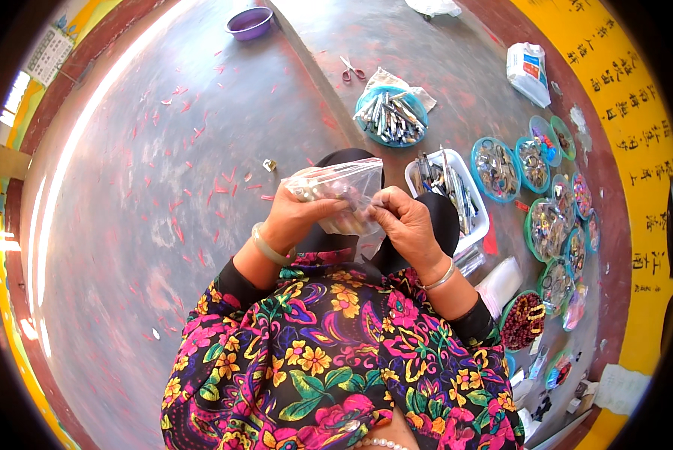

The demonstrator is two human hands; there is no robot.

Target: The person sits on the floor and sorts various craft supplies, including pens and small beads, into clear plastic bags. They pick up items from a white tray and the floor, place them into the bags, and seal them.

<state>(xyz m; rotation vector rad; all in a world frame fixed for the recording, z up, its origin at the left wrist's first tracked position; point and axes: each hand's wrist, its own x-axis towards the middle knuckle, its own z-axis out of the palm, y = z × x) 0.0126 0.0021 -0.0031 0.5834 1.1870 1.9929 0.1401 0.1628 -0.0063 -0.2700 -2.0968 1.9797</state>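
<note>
My left hand (pixel 295 214) and right hand (pixel 404 225) are both closed on a clear plastic bag (pixel 336 191), pinching its lower edge between them above my lap. It seems thin, slippery and light, so gripping the edges suits it. Just beyond my right hand sits a white tray (pixel 477 217) of pens; farther off, a blue bowl (pixel 366 101).

1. One view only: the head camera, worn on the person's head, looks steeply down over the flowered sleeves.
2. It sits close above the left hand (pixel 295 214) and right hand (pixel 404 221).
3. Wide fisheye: the grey floor (pixel 141 187) curves toward the dark rim, yellow wall (pixel 636 150) bending along the right.
</note>
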